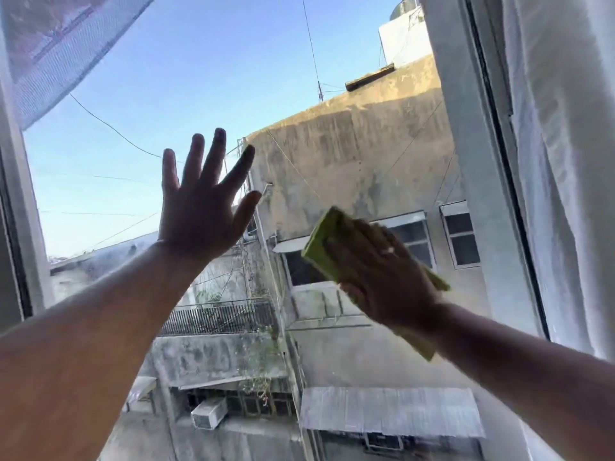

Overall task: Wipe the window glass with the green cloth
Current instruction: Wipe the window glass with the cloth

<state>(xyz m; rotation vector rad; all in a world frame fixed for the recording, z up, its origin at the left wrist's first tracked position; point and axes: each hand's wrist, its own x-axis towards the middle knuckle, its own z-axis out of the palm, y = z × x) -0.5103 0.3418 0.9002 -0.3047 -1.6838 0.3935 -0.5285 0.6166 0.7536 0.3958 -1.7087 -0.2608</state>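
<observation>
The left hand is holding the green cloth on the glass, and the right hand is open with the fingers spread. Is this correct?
Not quite: the hands are swapped. The head view shows the right hand holding the green cloth on the glass, and the left hand open with fingers spread.

I saw the window glass (pixel 186 68) carrying 2 things: my left hand (pixel 199 211) spread flat on it, my right hand (pixel 382 277) pressing the green cloth (pixel 321 241) against it.

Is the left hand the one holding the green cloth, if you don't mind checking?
No, the cloth lies under the right hand against the glass, while the left hand is bare with fingers spread.
</observation>
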